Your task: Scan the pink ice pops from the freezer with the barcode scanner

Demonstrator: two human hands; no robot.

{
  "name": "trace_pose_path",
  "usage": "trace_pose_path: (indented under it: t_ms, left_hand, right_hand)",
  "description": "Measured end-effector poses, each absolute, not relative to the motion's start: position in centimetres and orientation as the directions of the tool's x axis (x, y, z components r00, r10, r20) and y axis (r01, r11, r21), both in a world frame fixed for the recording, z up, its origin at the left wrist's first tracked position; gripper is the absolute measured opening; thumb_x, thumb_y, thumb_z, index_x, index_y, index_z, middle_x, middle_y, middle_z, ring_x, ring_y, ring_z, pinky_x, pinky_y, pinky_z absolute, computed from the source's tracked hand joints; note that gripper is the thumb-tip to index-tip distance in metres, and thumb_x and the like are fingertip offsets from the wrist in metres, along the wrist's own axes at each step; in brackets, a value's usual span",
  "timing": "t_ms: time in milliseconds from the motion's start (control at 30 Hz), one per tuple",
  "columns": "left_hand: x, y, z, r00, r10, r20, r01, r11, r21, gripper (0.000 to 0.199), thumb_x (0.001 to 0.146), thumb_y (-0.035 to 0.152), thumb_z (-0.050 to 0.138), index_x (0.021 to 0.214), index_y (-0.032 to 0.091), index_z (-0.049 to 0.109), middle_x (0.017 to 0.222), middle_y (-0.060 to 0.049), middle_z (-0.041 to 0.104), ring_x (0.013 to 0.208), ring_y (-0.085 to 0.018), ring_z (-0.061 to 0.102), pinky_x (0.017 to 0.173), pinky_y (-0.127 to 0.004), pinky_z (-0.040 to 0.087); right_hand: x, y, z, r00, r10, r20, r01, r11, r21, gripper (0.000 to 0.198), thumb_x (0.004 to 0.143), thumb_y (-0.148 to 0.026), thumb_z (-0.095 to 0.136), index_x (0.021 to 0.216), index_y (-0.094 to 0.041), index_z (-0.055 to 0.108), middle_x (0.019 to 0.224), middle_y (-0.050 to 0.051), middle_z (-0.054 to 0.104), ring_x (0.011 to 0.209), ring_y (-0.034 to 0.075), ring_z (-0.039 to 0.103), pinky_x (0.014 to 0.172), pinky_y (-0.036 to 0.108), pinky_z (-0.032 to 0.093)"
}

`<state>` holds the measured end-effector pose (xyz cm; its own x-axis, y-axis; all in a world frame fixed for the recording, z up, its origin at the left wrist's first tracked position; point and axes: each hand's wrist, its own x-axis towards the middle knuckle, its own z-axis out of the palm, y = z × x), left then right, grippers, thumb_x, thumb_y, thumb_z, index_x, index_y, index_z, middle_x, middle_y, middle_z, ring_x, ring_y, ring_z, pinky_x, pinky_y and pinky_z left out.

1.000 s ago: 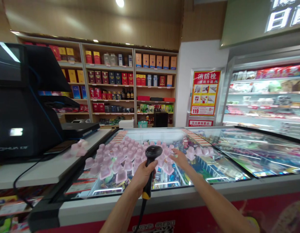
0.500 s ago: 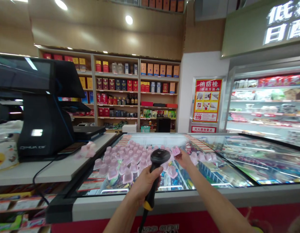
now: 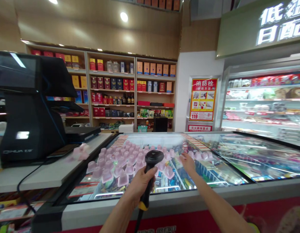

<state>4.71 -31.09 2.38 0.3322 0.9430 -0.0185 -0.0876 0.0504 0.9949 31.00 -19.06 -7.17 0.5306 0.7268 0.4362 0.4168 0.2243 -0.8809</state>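
My left hand (image 3: 141,184) is wrapped round the handle of a black barcode scanner (image 3: 153,158), which stands upright with its head over the freezer's glass top. Beyond it, many small pink cups (image 3: 123,178) rest wide side down on the glass. My right hand (image 3: 188,163) is low over the glass, to the right of the scanner, its fingers drawn together. A pale, blurred shape shows by the fingertips, and I cannot make out what it is. A short row of pink cups (image 3: 200,155) lies just right of that hand.
On the left counter (image 3: 52,174) stand a black checkout terminal (image 3: 26,123) and a small pile of pink cups (image 3: 81,152). The glass-topped chest freezer (image 3: 213,191) spans the front. Shelves of boxed goods (image 3: 112,84) line the back; a lit fridge (image 3: 263,100) is at right.
My right hand, which held a pink cup with its label side showing, has moved lower; that label no longer shows. My left hand keeps the scanner. The view has shifted slightly right.
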Motion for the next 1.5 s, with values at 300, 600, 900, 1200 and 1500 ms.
trace_pose_path:
  t_ms: [300, 600, 900, 1200, 1500]
  left_hand:
    - [4.2, -29.6, 1.7, 0.278, 0.959, -0.05, -0.068, 0.071, 0.995, 0.028, 0.063, 0.042, 0.056, 0.064, 0.017, 0.042, 0.048, 0.006, 0.046, 0.04, -0.006, 0.043, 0.041, -0.019, 0.034]
    - [3.6, -30.6, 2.1, 0.268, 0.964, -0.005, -0.075, 0.025, 0.997, 0.026, 0.066, 0.041, 0.054, 0.065, 0.017, 0.044, 0.048, 0.006, 0.045, 0.04, -0.006, 0.042, 0.042, -0.019, 0.034]
    - [3.2, -32.3, 2.6, 0.323, 0.946, 0.01, -0.114, 0.028, 0.993, 0.027, 0.065, 0.041, 0.055, 0.065, 0.016, 0.043, 0.048, 0.006, 0.047, 0.041, -0.006, 0.043, 0.041, -0.018, 0.033]
    - [3.2, -33.1, 3.3, 0.343, 0.939, 0.016, -0.107, 0.022, 0.994, 0.027, 0.064, 0.04, 0.056, 0.064, 0.017, 0.042, 0.048, 0.006, 0.047, 0.041, -0.006, 0.043, 0.041, -0.018, 0.034]
    - [3.6, -32.1, 3.0, 0.339, 0.941, 0.01, -0.099, 0.025, 0.995, 0.029, 0.063, 0.042, 0.056, 0.063, 0.017, 0.042, 0.047, 0.006, 0.047, 0.04, -0.006, 0.043, 0.04, -0.018, 0.033]
  right_hand:
    - [34.8, -18.1, -8.9, 0.389, 0.64, 0.663, 0.863, 0.0, -0.506, 0.025, 0.066, -0.024, 0.045, 0.086, -0.016, 0.058, 0.089, 0.011, 0.059, 0.086, 0.025, 0.051, 0.078, 0.038, 0.035]
    - [26.0, -21.8, -7.2, 0.108, 0.834, 0.541, 0.683, 0.333, -0.65, 0.039, 0.055, -0.027, 0.058, 0.093, -0.02, 0.053, 0.089, 0.004, 0.059, 0.077, 0.018, 0.053, 0.071, 0.03, 0.039]
    - [26.1, -20.2, -4.1, 0.353, 0.933, 0.073, -0.457, 0.24, -0.857, 0.006, 0.063, -0.022, 0.054, 0.065, -0.017, 0.054, 0.054, -0.003, 0.059, 0.054, 0.011, 0.054, 0.055, 0.023, 0.043]
    - [25.2, -18.5, -3.4, 0.271, 0.963, 0.005, -0.738, 0.211, -0.641, 0.009, 0.067, -0.01, 0.048, 0.065, -0.017, 0.053, 0.055, -0.002, 0.061, 0.054, 0.01, 0.057, 0.055, 0.02, 0.047]
    - [27.6, -18.6, -5.4, 0.494, 0.816, 0.301, -0.016, 0.355, -0.935, 0.017, 0.06, -0.028, 0.053, 0.073, -0.017, 0.056, 0.065, 0.001, 0.06, 0.066, 0.017, 0.056, 0.064, 0.032, 0.044]
